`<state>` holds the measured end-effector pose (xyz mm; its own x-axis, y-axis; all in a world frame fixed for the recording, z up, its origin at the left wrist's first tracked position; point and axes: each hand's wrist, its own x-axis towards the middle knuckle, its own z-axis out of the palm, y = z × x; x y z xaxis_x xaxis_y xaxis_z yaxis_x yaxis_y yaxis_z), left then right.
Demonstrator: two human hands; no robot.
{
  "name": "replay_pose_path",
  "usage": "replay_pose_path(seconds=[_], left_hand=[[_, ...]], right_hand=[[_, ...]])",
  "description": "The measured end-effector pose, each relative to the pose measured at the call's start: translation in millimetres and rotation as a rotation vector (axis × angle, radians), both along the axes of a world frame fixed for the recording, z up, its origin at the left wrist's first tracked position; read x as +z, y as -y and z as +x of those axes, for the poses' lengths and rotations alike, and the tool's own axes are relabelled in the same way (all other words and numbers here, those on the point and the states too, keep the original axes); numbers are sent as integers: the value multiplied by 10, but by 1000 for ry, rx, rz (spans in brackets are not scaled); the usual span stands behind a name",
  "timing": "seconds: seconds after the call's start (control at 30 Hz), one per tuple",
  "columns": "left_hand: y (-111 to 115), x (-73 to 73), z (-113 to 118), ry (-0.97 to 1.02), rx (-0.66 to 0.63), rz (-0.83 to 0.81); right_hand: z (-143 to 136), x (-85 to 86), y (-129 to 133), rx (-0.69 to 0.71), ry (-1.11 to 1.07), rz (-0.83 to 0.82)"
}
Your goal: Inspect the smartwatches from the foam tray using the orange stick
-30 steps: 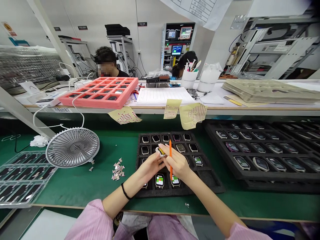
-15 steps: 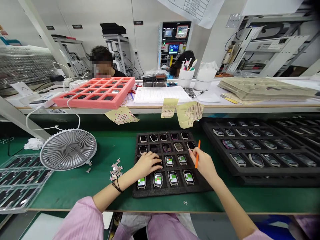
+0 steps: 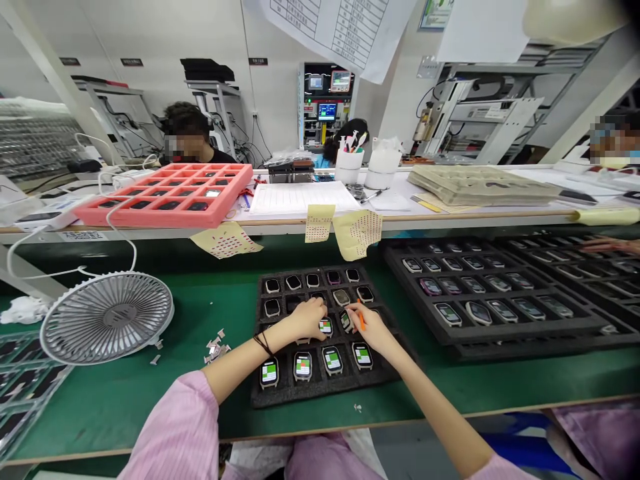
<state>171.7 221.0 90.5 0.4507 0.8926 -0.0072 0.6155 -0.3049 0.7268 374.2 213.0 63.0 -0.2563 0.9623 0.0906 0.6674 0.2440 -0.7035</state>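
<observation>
A black foam tray [image 3: 320,392] on the green bench holds rows of watches. Several in the two nearest rows show lit green and white screens, such as the watch [image 3: 333,360] near the front. Over the tray's middle, my left hand [image 3: 306,320] has bent fingers at a lit watch [image 3: 325,327]; what its fingertips grip is hidden. My right hand [image 3: 369,327] holds an orange stick [image 3: 361,315] upright, its fingers closed round it, and its fingertips touch a tilted watch [image 3: 347,321] in the third row from the back.
A round fan [image 3: 107,319] and small metallic pieces [image 3: 216,348] lie left. Stacked watch trays [image 3: 450,333] stand right. A shelf [image 3: 280,223] behind bears a red foam tray [image 3: 165,193]. Other people sit beyond it; a person's hand [image 3: 613,245] reaches over the far-right trays.
The view has shifted right. My left hand has moved right over the tray to a lit watch. My right hand has come down and left from the tray's right edge to the tilted watch.
</observation>
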Motion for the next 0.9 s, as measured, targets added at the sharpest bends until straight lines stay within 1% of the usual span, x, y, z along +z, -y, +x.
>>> replay_pose_path(seconds=[0.17, 0.3, 0.43, 0.5, 0.57, 0.7, 0.8, 0.9], left_hand=[[37, 42, -27, 112, 44, -62], [77, 35, -81, 253, 73, -118], [14, 16, -149, 437, 69, -248], [-36, 53, -178, 525, 74, -298], [-65, 142, -206, 589, 91, -322], [-17, 416, -280, 733, 163, -379], [66, 583, -357, 774, 197, -387], [121, 667, -437, 793, 226, -313]], right_hand=[[-67, -11, -43, 23, -80, -66], [-87, -17, -88, 37, -172, -124], [-41, -8, -110, 38, -301, -191], [-18, 25, -128, 38, -376, -231], [-9, 90, -156, 41, -453, -280], [-57, 316, -220, 59, -603, -351], [-146, 518, -255, 161, -752, -404], [-273, 682, -295, 273, -819, -399]])
